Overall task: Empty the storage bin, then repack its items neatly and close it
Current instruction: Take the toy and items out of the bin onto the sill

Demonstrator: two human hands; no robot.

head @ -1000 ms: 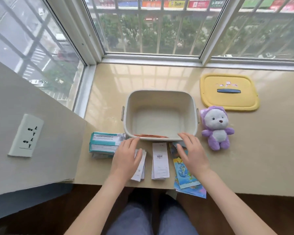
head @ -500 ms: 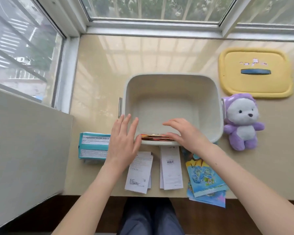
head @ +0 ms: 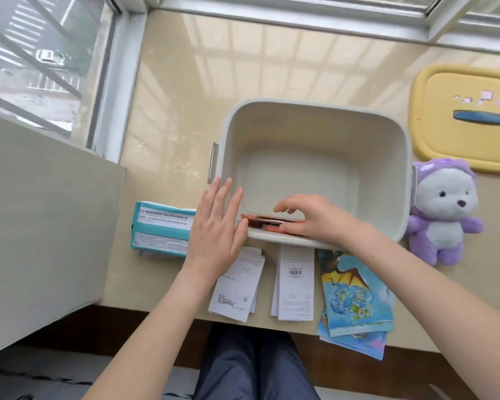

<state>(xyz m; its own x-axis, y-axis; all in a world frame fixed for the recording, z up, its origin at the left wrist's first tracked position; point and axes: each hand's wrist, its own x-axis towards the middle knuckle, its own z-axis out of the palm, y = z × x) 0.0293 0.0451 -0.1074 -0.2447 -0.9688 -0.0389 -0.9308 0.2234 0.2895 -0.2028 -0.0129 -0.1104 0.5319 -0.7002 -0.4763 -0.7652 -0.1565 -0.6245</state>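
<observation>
While the orange packets (head: 260,222) lie flat inside the storage bin (head: 315,106), against its near wall, I judge them the last things to take out. My right grip (head: 315,217) curls over them, thumb at their near edge, and seems to pinch them. My left grip (head: 217,223) is flat against the bin's outer corner and holds nothing. I would lift straight up, past the rim. Paper slips (head: 295,284) and booklets (head: 355,295) crowd the edge of the surface (head: 185,111), so the packets need another place. The yellow lid (head: 468,140) and plush toy (head: 442,215) lie at the right.
</observation>
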